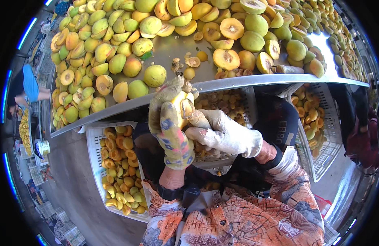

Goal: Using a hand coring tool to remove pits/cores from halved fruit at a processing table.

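Observation:
In front of the steel table's edge, my left hand (169, 127) wears a patterned glove and its fingers are wrapped round a yellow peach half (181, 104). My right hand (228, 133), in a white glove with a worn spot, closes on the stubby, tan handle of a pitting tool (199, 119). The tool's working end meets the cut face of the peach half and is mostly hidden. Just beyond my left fingertips, a whole yellow-green peach (155, 76) and some pit scraps (192, 62) lie on the table.
Whole and halved peaches (99, 53) are heaped across the steel table (173, 45), with a similar handle (287, 69) near its rim. White crates of peach halves stand at left (95, 164) and right (320, 164); another crate (251, 106) between my knees holds scraps. Other people are at both sides.

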`<action>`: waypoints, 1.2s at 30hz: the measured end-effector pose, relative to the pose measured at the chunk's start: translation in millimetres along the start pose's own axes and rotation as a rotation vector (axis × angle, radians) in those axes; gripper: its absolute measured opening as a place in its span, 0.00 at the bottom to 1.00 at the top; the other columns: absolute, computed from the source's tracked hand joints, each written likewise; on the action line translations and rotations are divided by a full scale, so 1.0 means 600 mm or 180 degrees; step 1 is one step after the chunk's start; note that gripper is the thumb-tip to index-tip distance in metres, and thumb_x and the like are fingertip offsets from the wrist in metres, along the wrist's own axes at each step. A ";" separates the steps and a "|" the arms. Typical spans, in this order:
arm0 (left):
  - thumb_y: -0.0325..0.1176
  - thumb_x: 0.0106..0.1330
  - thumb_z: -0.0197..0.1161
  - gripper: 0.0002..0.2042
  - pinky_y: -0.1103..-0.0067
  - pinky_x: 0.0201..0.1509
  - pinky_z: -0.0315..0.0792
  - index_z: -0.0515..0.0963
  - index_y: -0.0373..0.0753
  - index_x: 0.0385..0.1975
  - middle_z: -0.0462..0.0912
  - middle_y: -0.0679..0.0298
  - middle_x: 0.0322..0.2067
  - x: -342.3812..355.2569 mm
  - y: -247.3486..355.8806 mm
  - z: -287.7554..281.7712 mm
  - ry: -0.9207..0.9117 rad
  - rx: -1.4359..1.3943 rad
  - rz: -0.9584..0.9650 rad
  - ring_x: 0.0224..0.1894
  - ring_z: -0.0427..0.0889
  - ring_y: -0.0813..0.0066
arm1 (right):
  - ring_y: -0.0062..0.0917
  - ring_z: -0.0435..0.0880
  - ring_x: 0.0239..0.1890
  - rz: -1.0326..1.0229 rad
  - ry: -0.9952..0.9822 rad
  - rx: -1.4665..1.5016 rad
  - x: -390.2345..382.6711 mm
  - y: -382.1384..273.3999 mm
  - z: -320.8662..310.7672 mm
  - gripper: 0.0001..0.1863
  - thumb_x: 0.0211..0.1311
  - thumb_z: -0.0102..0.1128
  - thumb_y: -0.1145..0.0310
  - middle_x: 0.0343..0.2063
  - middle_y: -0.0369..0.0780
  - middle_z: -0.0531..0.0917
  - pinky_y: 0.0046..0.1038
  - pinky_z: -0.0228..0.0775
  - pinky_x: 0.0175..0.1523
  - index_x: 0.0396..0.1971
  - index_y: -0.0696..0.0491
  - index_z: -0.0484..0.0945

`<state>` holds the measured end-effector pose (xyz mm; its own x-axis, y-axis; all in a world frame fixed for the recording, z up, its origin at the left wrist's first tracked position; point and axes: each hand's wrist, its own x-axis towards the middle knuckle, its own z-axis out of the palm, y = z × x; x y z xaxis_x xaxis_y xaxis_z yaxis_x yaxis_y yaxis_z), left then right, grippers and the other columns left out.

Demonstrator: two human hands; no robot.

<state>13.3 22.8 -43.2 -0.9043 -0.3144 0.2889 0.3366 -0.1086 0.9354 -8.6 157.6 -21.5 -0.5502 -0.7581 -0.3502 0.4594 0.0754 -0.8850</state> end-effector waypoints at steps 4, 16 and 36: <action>0.46 0.73 0.40 0.24 0.59 0.57 0.74 0.65 0.29 0.54 0.70 0.50 0.54 -0.003 -0.015 -0.013 -0.0120 0.0660 0.0459 0.53 0.75 0.59 | 0.12 0.71 0.16 -0.0206 -0.0066 0.0176 0.003 0.019 0.002 0.18 0.65 0.54 0.60 0.20 0.34 0.76 0.17 0.63 0.20 0.45 0.59 0.74; 0.34 0.69 0.56 0.12 0.73 0.42 0.81 0.78 0.31 0.42 0.81 0.57 0.41 0.001 -0.002 0.007 0.0594 -0.0191 -0.0539 0.42 0.82 0.69 | 0.22 0.78 0.32 -0.0762 0.0096 -0.1108 0.029 0.046 -0.031 0.13 0.64 0.56 0.64 0.27 0.38 0.81 0.29 0.71 0.40 0.40 0.59 0.75; 0.34 0.70 0.50 0.13 0.73 0.42 0.79 0.76 0.29 0.37 0.80 0.56 0.37 0.001 0.038 0.005 0.0180 0.0119 -0.0619 0.36 0.81 0.68 | 0.10 0.63 0.14 -0.0316 -0.0751 -0.0012 -0.004 0.020 -0.018 0.13 0.67 0.54 0.57 0.14 0.27 0.67 0.16 0.54 0.17 0.31 0.51 0.71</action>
<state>19.4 22.8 -21.1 -0.9347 -0.3434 0.0913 0.1462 -0.1375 0.9796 -9.2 167.5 -34.6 -0.4141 -0.8921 -0.1807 0.4085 -0.0048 -0.9127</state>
